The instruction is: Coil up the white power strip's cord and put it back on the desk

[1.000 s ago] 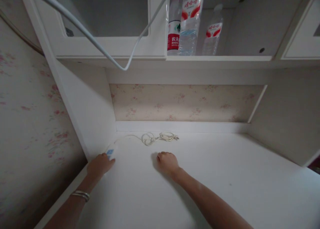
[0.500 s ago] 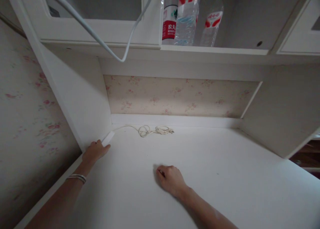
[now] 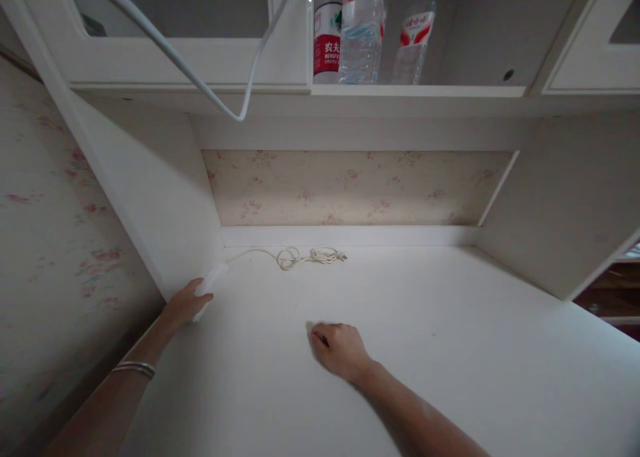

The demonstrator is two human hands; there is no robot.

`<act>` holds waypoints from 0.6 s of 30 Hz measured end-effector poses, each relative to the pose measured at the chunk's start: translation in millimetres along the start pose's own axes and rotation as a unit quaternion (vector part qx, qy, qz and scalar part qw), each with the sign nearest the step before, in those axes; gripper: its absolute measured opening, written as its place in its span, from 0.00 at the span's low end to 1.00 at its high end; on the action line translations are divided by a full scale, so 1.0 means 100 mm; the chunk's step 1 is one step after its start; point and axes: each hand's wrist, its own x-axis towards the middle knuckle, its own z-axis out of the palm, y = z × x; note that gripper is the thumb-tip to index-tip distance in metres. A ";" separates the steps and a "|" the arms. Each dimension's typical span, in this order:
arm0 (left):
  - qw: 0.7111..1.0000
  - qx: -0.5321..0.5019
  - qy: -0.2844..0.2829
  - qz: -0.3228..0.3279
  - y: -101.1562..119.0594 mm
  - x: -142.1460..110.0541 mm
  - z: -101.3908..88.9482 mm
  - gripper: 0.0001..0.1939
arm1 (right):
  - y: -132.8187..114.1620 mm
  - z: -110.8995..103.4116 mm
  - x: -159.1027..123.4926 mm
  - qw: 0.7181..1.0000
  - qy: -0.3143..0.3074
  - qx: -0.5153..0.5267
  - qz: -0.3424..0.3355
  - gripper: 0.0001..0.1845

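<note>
My left hand grips a white power strip at the desk's left edge, by the side panel. Thumb and fingers lie on either side of the strip, and part of it shows below the hand. From its far end a thin cream cord runs along the back of the desk, looped and bundled, with a plug at its right end. My right hand rests closed on the middle of the white desktop. What its curled fingers hold, if anything, is hidden.
Overhead, a cabinet shelf carries several plastic bottles. A pale cable hangs in a loop before the cabinet door at upper left. White side panels bound the desk, with flowered wallpaper behind.
My left hand has shifted slightly left along the power strip, whose near end now shows below the hand. My right hand stays closed in nearly the same place; the view has shifted slightly.
</note>
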 end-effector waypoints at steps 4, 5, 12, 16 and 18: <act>0.997 -0.063 -0.032 0.037 0.11 -0.11 0.05 0.37 | 0.03 0.03 0.04 1.000 -0.009 0.018 0.004 0.18; 0.996 -0.062 -0.035 0.052 0.14 -0.14 0.06 0.37 | 0.04 0.02 0.08 1.000 -0.013 0.022 0.004 0.17; 0.991 -0.038 -0.013 0.125 0.41 -0.34 0.15 0.37 | 0.00 -0.09 0.94 1.000 -0.016 -0.006 -0.015 0.24; 0.997 -0.059 0.011 0.051 0.50 -0.45 0.13 0.44 | 0.03 -0.06 1.52 1.000 -0.012 -0.025 0.011 0.30; 0.996 -0.086 -0.008 0.037 0.48 -0.47 0.09 0.41 | 0.07 -0.03 1.72 0.999 -0.016 -0.034 0.020 0.32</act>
